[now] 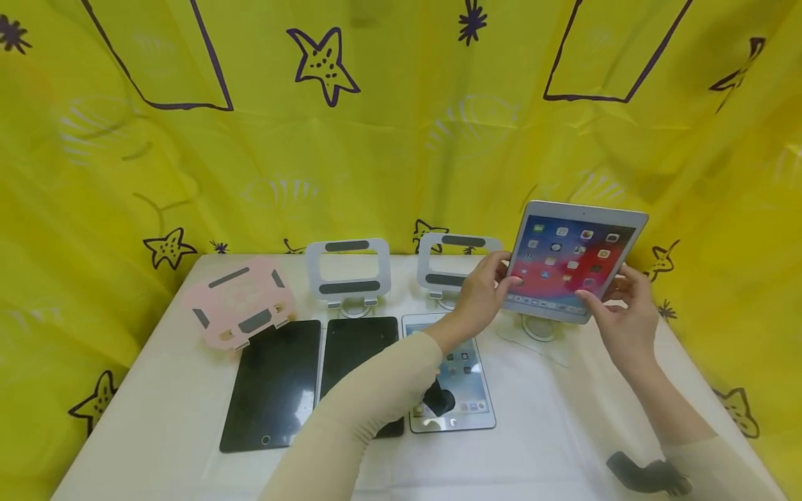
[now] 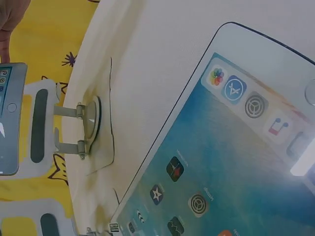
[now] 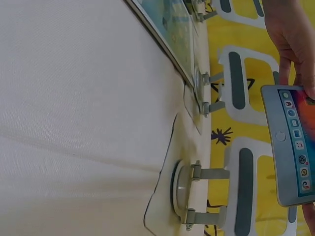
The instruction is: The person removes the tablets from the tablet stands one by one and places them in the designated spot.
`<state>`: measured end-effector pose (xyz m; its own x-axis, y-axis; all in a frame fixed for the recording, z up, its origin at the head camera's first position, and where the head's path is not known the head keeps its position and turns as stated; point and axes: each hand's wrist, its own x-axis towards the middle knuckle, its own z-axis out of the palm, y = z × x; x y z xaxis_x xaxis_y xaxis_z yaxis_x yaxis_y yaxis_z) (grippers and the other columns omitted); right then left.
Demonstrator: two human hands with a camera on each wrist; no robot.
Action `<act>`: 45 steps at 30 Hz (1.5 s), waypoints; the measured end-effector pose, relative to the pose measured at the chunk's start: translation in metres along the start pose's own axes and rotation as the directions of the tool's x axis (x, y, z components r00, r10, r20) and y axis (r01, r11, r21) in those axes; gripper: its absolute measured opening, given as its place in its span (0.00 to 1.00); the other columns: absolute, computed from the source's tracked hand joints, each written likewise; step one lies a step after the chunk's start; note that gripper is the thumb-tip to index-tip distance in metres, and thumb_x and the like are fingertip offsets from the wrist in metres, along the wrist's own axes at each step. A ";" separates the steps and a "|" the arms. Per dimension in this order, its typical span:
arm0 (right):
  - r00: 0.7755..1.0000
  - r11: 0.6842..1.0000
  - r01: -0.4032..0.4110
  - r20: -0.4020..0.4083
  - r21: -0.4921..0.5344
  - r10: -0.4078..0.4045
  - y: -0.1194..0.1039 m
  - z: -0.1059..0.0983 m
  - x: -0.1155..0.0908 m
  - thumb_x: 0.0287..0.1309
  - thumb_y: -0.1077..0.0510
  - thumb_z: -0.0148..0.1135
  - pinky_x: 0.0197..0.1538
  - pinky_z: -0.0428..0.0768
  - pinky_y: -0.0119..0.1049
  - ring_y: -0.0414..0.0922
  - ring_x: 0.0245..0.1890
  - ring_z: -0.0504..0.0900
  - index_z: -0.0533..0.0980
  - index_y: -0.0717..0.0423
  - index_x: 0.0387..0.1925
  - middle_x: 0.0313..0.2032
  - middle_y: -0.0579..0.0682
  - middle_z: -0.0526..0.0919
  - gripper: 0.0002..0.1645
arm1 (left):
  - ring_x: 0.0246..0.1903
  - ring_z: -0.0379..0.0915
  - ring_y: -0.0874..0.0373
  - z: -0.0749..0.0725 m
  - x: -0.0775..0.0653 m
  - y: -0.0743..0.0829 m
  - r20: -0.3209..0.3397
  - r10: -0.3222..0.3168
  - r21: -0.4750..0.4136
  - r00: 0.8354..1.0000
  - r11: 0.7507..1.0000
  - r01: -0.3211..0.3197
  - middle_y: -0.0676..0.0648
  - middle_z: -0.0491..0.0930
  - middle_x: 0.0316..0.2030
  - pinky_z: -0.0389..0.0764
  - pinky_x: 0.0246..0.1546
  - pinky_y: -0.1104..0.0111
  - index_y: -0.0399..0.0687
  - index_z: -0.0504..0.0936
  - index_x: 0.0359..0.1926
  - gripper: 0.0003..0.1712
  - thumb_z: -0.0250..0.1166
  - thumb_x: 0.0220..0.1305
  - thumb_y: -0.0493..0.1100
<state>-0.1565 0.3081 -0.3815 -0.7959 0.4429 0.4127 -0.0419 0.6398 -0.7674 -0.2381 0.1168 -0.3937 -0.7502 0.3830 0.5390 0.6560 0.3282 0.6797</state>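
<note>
Both hands hold a silver tablet [image 1: 570,261] with a lit home screen, raised and tilted above the table's right side. My left hand [image 1: 479,296] grips its left edge, thumb on the front. The right hand [image 1: 623,313] pinches the lower right edge, its thumb on the front and its fingers partly hidden behind. Behind the tablet is a pale tablet stand [image 3: 244,191] on a round base [image 1: 539,327]; in the right wrist view the tablet [image 3: 285,147] overlaps its frame. Whether they touch I cannot tell.
A white tablet [image 1: 454,407] and two black ones [image 1: 272,390] [image 1: 363,348] lie in a row, partly under my left sleeve. Behind them stand two pale stands [image 1: 347,285] [image 1: 432,268] and a pink stand [image 1: 241,299]. A yellow patterned curtain [image 1: 388,153] surrounds the white table [image 1: 532,452].
</note>
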 end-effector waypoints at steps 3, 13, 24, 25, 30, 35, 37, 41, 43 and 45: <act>1.000 1.000 -0.011 0.019 -0.004 0.011 -0.004 -0.004 -0.002 0.55 0.59 0.66 0.35 0.69 0.11 0.28 0.37 0.69 0.61 0.52 0.63 0.39 0.27 0.66 0.36 | 0.34 0.71 0.62 -0.005 -0.003 0.004 0.024 -0.004 -0.028 1.000 1.000 0.004 0.46 0.75 0.36 0.69 0.35 0.85 0.41 0.68 0.54 0.21 0.63 0.62 0.41; 0.998 1.000 0.008 0.062 0.010 -0.009 -0.019 -0.014 -0.013 0.55 0.62 0.65 0.36 0.70 0.12 0.29 0.38 0.69 0.61 0.52 0.62 0.41 0.26 0.66 0.35 | 0.37 0.71 0.63 -0.019 -0.016 0.013 0.068 -0.033 -0.099 0.997 0.994 0.040 0.48 0.75 0.41 0.72 0.35 0.86 0.45 0.66 0.58 0.24 0.62 0.63 0.41; 0.988 0.999 0.041 0.151 0.010 -0.043 -0.023 -0.020 -0.024 0.54 0.63 0.66 0.35 0.70 0.11 0.29 0.35 0.69 0.61 0.59 0.61 0.39 0.29 0.66 0.35 | 0.34 0.71 0.65 -0.031 -0.034 0.013 0.125 -0.083 -0.167 0.989 0.980 0.103 0.49 0.76 0.37 0.76 0.31 0.83 0.45 0.68 0.59 0.24 0.62 0.63 0.42; 0.986 0.999 0.046 0.157 0.008 -0.046 -0.023 -0.019 -0.026 0.54 0.63 0.66 0.35 0.70 0.11 0.29 0.35 0.69 0.61 0.60 0.61 0.39 0.29 0.67 0.35 | 0.34 0.71 0.65 -0.032 -0.036 0.013 0.124 -0.084 -0.169 0.989 0.980 0.104 0.49 0.76 0.36 0.76 0.31 0.83 0.45 0.68 0.59 0.24 0.62 0.63 0.42; 0.979 0.998 0.061 0.198 -0.009 -0.058 -0.024 -0.019 -0.033 0.55 0.61 0.66 0.34 0.71 0.12 0.28 0.35 0.69 0.60 0.62 0.61 0.38 0.31 0.68 0.35 | 0.33 0.71 0.66 -0.036 -0.046 0.013 0.141 -0.115 -0.185 0.983 0.973 0.140 0.48 0.76 0.35 0.76 0.31 0.82 0.45 0.68 0.59 0.25 0.63 0.62 0.42; 0.967 0.999 0.039 0.252 -0.036 -0.028 -0.023 -0.021 -0.038 0.55 0.59 0.66 0.30 0.74 0.15 0.26 0.34 0.69 0.60 0.61 0.61 0.35 0.37 0.70 0.35 | 0.31 0.71 0.66 -0.035 -0.057 0.012 0.141 -0.194 -0.226 0.971 0.949 0.222 0.49 0.76 0.32 0.77 0.30 0.80 0.44 0.71 0.58 0.25 0.65 0.61 0.41; 0.959 0.998 0.025 0.284 -0.050 -0.010 -0.021 -0.021 -0.040 0.56 0.58 0.66 0.29 0.75 0.17 0.26 0.34 0.69 0.60 0.61 0.61 0.36 0.42 0.71 0.36 | 0.31 0.71 0.67 -0.033 -0.062 0.010 0.136 -0.219 -0.245 0.966 0.938 0.247 0.48 0.76 0.31 0.77 0.30 0.80 0.44 0.72 0.57 0.24 0.66 0.60 0.41; 0.943 0.998 0.010 0.333 -0.064 0.012 -0.018 -0.020 -0.043 0.56 0.56 0.66 0.28 0.76 0.20 0.26 0.33 0.68 0.60 0.61 0.61 0.37 0.48 0.72 0.36 | 0.29 0.71 0.68 -0.030 -0.073 0.007 0.128 -0.246 -0.285 0.961 0.919 0.273 0.48 0.76 0.29 0.78 0.27 0.78 0.45 0.72 0.56 0.24 0.67 0.59 0.40; 0.937 0.998 0.006 0.348 -0.070 0.019 -0.017 -0.019 -0.045 0.56 0.56 0.66 0.28 0.77 0.20 0.27 0.33 0.69 0.61 0.61 0.61 0.37 0.49 0.72 0.35 | 0.28 0.71 0.69 -0.029 -0.078 0.005 0.134 -0.256 -0.313 0.957 0.906 0.286 0.48 0.76 0.29 0.78 0.26 0.78 0.45 0.72 0.56 0.24 0.67 0.59 0.40; 0.930 0.998 -0.001 0.366 -0.070 0.026 -0.016 -0.018 -0.047 0.56 0.56 0.66 0.28 0.77 0.21 0.27 0.32 0.69 0.61 0.62 0.61 0.37 0.50 0.72 0.35 | 0.28 0.71 0.69 -0.028 -0.083 0.004 0.149 -0.276 -0.337 0.950 0.889 0.311 0.49 0.75 0.29 0.78 0.25 0.77 0.46 0.72 0.56 0.24 0.67 0.59 0.40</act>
<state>-0.1072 0.2885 -0.3802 -0.9627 0.1987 0.1838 0.0012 0.6820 -0.7313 -0.1754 0.0619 -0.4221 -0.8807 0.4021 0.2502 0.3215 0.1197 0.9393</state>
